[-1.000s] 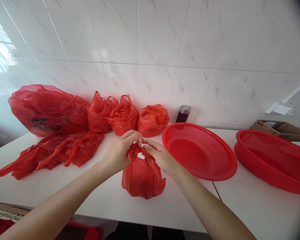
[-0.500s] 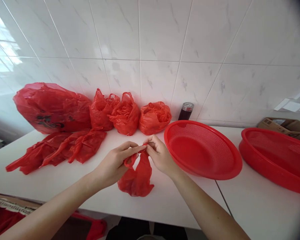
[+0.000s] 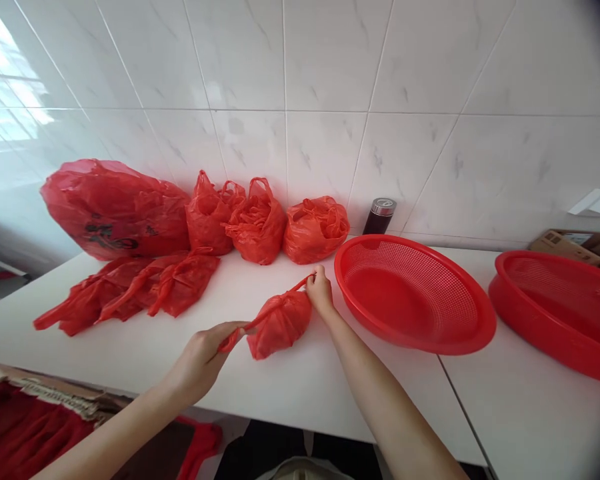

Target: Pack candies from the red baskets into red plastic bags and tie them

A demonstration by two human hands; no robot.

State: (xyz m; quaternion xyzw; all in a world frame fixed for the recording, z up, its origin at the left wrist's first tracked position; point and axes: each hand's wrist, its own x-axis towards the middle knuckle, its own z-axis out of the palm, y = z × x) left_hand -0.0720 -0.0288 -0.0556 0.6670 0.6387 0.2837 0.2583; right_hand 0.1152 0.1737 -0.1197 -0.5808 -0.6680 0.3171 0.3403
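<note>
A small filled red plastic bag (image 3: 283, 323) is stretched between my two hands above the white table (image 3: 290, 397). My left hand (image 3: 205, 360) is closed on one handle of the bag, at its lower left. On the other side, my right hand (image 3: 320, 290) grips the opposite handle, pulled up and to the right. The bag's neck is drawn tight in the middle, where the handles cross. What the bag contains cannot be made out. Several similar tied red bags (image 3: 180, 290) lie in a row to the left.
Against the tiled wall stand a large red bag (image 3: 125, 220) and several stuffed red bags (image 3: 260, 230). A dark flask (image 3: 379, 217) is behind a red perforated basket (image 3: 410, 293). Further right are another red basket (image 3: 545, 327) and a cardboard box (image 3: 575, 247). Red material fills a box (image 3: 35, 433) below.
My hands were together at the bag's top. They have moved apart, left hand down-left and right hand up-right, pulling the handles tight. The view has shifted slightly.
</note>
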